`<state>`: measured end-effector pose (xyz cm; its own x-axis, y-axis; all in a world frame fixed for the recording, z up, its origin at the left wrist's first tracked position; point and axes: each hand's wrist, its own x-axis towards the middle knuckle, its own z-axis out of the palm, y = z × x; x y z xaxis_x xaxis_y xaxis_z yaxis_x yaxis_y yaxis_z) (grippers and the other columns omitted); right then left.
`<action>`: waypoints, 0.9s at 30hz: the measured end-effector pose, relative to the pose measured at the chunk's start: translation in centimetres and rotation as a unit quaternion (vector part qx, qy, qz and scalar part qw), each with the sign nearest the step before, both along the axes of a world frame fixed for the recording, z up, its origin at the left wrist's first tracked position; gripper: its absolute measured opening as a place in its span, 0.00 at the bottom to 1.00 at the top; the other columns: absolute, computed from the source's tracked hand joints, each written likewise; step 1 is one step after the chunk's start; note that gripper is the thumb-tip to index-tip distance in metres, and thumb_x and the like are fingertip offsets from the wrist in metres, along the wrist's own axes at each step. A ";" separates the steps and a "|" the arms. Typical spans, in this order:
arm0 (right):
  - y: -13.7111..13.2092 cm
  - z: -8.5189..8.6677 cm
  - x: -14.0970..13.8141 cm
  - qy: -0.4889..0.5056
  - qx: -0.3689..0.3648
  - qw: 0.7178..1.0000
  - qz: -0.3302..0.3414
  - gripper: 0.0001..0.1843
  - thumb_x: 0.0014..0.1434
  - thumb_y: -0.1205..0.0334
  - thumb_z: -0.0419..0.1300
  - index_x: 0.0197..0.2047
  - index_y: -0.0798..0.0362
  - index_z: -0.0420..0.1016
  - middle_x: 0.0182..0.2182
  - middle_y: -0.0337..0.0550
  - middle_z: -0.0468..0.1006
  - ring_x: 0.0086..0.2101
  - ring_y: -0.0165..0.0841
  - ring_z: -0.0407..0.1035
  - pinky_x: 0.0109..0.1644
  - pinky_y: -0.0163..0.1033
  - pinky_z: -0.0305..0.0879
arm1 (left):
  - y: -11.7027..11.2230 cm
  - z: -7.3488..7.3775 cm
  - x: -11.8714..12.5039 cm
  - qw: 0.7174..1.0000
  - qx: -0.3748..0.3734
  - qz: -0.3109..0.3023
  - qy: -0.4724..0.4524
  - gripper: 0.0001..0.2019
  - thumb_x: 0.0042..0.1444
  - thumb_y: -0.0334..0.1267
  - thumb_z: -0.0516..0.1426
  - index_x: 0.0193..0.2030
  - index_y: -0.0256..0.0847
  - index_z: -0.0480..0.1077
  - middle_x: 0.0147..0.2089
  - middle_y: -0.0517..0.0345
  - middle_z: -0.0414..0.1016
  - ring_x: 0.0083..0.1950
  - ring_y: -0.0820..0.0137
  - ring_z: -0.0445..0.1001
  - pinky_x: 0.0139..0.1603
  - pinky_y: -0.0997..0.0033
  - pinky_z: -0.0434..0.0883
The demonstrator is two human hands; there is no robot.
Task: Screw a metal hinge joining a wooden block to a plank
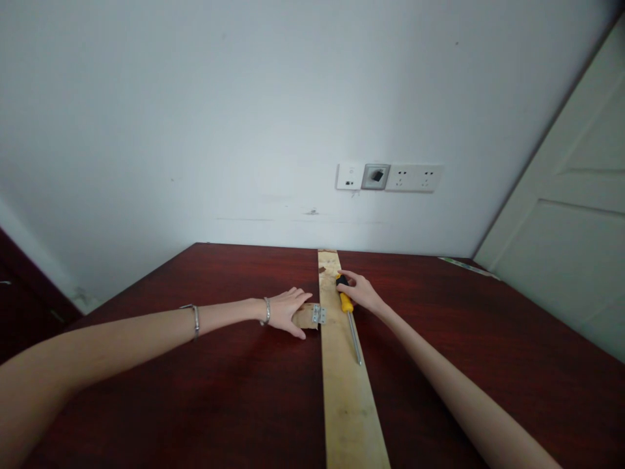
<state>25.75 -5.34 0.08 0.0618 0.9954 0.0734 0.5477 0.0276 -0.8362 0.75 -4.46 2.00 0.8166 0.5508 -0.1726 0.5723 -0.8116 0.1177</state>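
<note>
A long pale wooden board (344, 391) runs from the wall toward me. At its left edge a small metal hinge (319, 314) joins it to a short wooden piece (306, 318). My left hand (288, 311) lies over that short piece with fingers spread, covering part of it. My right hand (359, 290) grips the yellow and black handle of a screwdriver (347, 303). Its metal shaft slants down over the board, tip pointing toward me. Whether the tip touches the wood I cannot tell.
The dark red tabletop (219, 397) meets a white wall (219, 130) at the back. Wall sockets (413, 178) sit above the board's far end. A flat printed strip (469, 267) lies at the back right, near a white panelled door (576, 215).
</note>
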 end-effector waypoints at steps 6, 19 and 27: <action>-0.1 0.1 0.1 0.017 -0.009 1.000 -0.002 0.31 0.50 0.60 0.61 0.58 0.53 0.68 0.30 0.39 0.73 0.26 0.28 0.68 0.22 0.30 0.67 | 1.8 1.2 0.1 0.997 -0.077 -0.015 0.026 0.54 0.31 0.61 0.66 0.63 0.36 0.55 0.61 0.41 0.58 0.60 0.50 0.58 0.62 0.54 0.58; -0.3 0.4 -0.2 0.034 -0.011 0.999 -0.003 0.31 0.50 0.63 0.60 0.59 0.55 0.67 0.29 0.38 0.72 0.24 0.27 0.67 0.21 0.31 0.66 | 1.3 3.6 3.5 0.978 -0.086 0.062 0.180 0.60 0.21 0.60 0.67 0.64 0.34 0.56 0.62 0.36 0.57 0.60 0.44 0.60 0.59 0.54 0.62; -0.5 0.7 -0.3 0.054 -0.016 0.998 -0.009 0.31 0.49 0.63 0.60 0.59 0.55 0.67 0.27 0.36 0.71 0.24 0.27 0.66 0.21 0.30 0.65 | 1.2 2.3 3.1 0.986 -0.047 0.030 0.157 0.48 0.29 0.61 0.65 0.56 0.35 0.60 0.57 0.40 0.60 0.56 0.48 0.61 0.54 0.56 0.64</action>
<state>25.41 -5.86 0.78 0.0857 0.9958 0.0325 0.4546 -0.0101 -0.8906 3.83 -3.24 4.33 0.6810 0.5660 -0.4645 0.6396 -0.7687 0.0010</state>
